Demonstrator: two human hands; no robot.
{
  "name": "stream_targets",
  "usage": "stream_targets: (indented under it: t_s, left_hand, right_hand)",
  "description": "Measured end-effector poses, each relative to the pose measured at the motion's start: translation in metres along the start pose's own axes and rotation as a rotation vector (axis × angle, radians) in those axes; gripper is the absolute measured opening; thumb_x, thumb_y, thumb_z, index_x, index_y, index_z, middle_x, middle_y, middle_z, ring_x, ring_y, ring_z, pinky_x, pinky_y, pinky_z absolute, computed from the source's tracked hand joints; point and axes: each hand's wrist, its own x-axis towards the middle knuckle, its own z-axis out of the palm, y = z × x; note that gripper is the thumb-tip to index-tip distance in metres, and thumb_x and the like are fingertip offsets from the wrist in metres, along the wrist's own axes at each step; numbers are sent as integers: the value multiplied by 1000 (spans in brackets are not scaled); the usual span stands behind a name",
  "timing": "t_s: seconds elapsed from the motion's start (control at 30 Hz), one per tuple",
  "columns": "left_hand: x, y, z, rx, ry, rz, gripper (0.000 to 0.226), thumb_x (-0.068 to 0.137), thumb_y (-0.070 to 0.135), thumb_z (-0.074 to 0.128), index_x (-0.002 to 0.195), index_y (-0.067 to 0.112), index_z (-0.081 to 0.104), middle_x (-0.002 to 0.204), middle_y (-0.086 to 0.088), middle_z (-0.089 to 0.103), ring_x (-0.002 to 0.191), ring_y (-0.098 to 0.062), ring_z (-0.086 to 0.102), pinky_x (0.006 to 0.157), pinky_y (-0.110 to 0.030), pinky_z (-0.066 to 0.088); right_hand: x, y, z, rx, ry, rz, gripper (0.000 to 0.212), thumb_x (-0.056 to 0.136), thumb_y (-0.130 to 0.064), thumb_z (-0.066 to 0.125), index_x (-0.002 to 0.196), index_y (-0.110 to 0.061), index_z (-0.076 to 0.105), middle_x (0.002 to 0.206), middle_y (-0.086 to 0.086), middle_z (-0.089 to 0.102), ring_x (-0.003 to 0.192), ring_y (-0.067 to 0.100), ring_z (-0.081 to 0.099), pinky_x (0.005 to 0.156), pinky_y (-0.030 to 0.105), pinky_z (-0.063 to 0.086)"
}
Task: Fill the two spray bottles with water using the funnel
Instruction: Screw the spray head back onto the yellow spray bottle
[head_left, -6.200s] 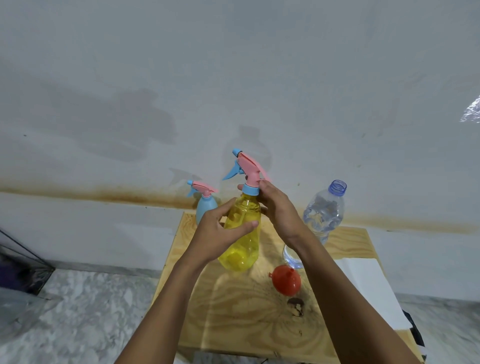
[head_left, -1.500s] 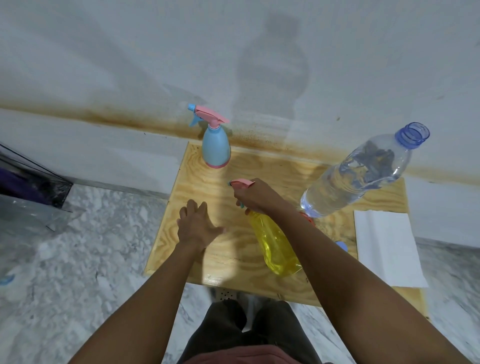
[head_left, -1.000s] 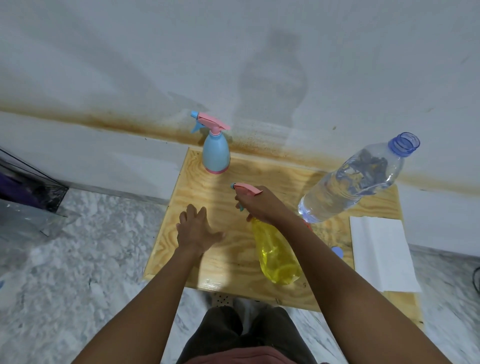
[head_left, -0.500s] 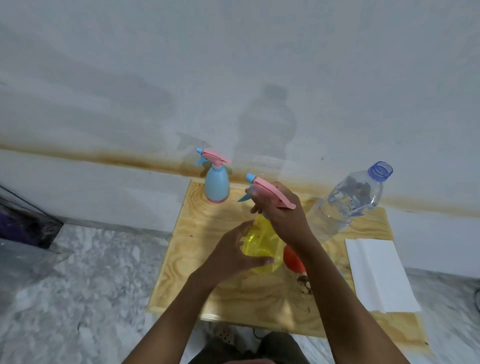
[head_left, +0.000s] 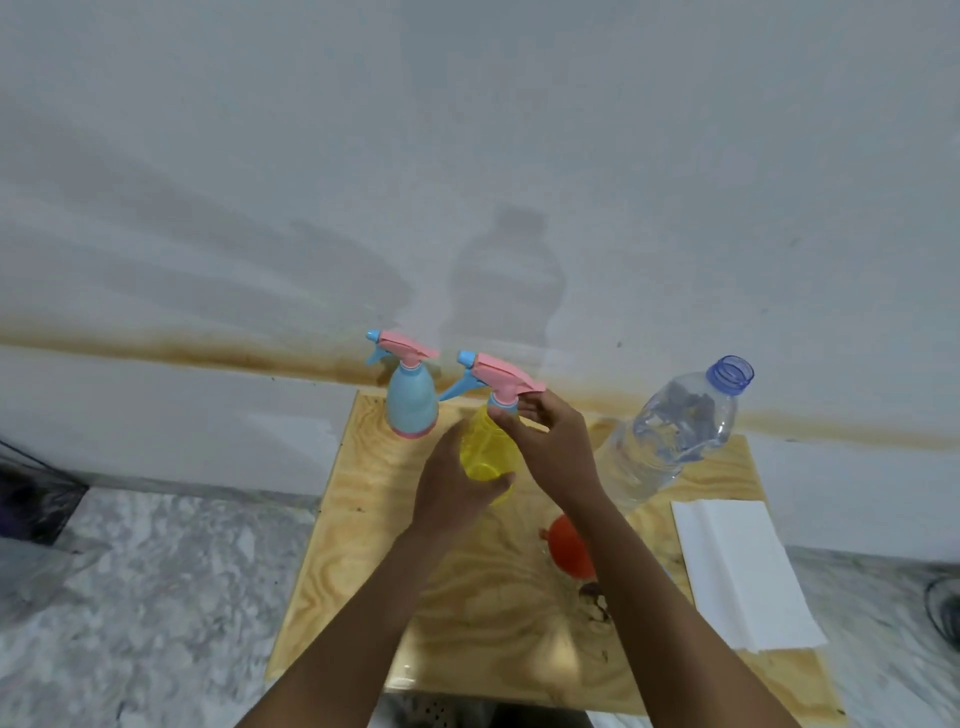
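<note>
A yellow spray bottle (head_left: 485, 447) with a pink and blue trigger head stands upright over the middle of the wooden table (head_left: 363, 519). My left hand (head_left: 452, 483) wraps around its body. My right hand (head_left: 550, 447) pinches the blue collar just under the trigger head. A light blue spray bottle (head_left: 410, 400) with the same kind of head stands at the table's back left corner. The orange funnel (head_left: 569, 545) lies on the table, partly hidden behind my right forearm. A clear, uncapped water bottle (head_left: 670, 441), partly full, stands at the back right.
A folded white paper towel (head_left: 737, 566) lies on the table's right side, hanging over its edge. A stained white wall rises right behind the table. The floor around is grey marble, with a dark bag (head_left: 31, 499) at the far left.
The yellow bottle went from tilted low near the table's front edge to upright over the middle. My left hand, open on the table before, now holds its body. My head has tilted up.
</note>
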Motion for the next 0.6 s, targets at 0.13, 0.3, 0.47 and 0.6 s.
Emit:
stream_targets:
  t_s: [0.13,0.3,0.47,0.6]
  left_hand:
    - [38,-7,14,14,11,-61,83,72,27,86,142,13,44,139,-4,51,132,-20,46,96,-21,35]
    - [76,-13,27,68,64,-91,76,74,22,83,139,10,46,133,-11,51,127,-24,47,95,-24,36]
    - [101,-30,35,49,94,-90,68,62,39,72,125,20,55,116,-2,63,110,-21,61,91,-42,53]
    - [105,-42,40,61,82,-99,67,66,31,83,126,25,53,118,3,63,110,-15,60,90,-40,53]
  right_hand:
    - [33,17,8,-74,-8,45,26,81,-25,80,106,-17,76,96,-12,75,93,-5,67,86,18,51]
    - [69,39,18,-157,-6,84,29,82,-33,77,105,-17,75,99,-5,75,95,6,69,88,36,56]
    - [84,53,22,-210,-7,115,32,82,-39,76,110,-26,73,105,-8,73,97,7,68,85,38,58]
    - [82,60,25,-216,-26,114,32,82,-41,75,112,-28,72,107,-10,72,98,8,67,84,41,58]
